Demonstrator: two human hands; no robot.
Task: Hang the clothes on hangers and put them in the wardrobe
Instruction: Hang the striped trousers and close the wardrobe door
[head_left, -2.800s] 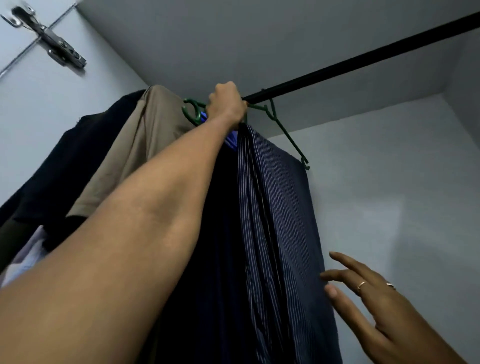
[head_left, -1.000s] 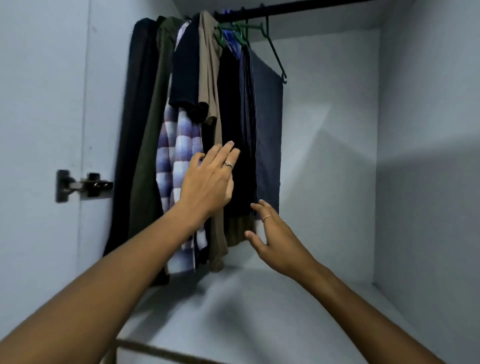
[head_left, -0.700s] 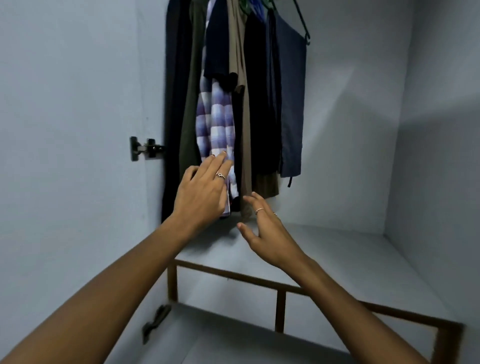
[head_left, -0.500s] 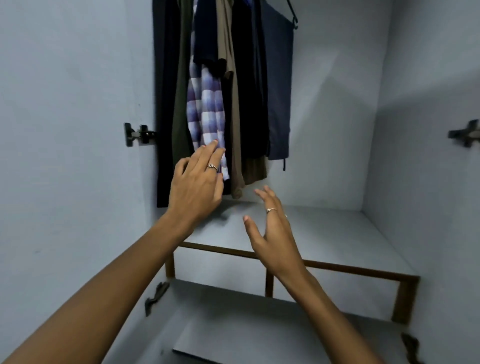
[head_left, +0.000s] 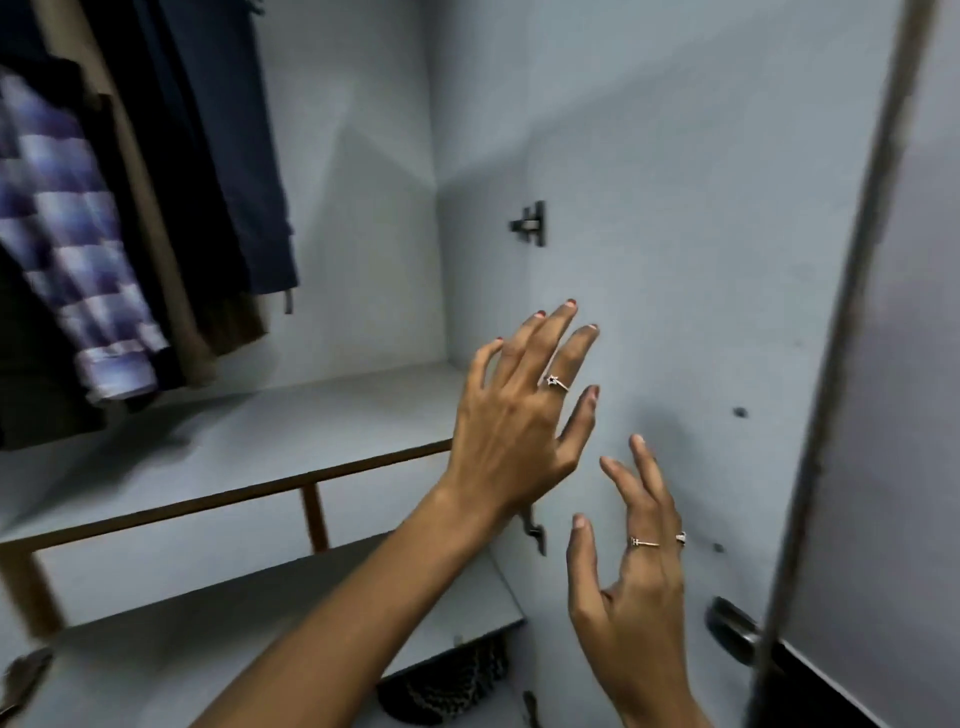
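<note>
Both hands, the left hand (head_left: 514, 426) and the right hand (head_left: 631, 582), hover empty with fingers spread, the hung clothes (head_left: 130, 208) up to their left, so fetching another garment seems next.

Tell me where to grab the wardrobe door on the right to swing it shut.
Take the door by its free vertical edge, probably with the right hand, which is empty and closest. Come from the inner side: the hinges sit at the cabinet wall, so the far edge gives most leverage.
</note>
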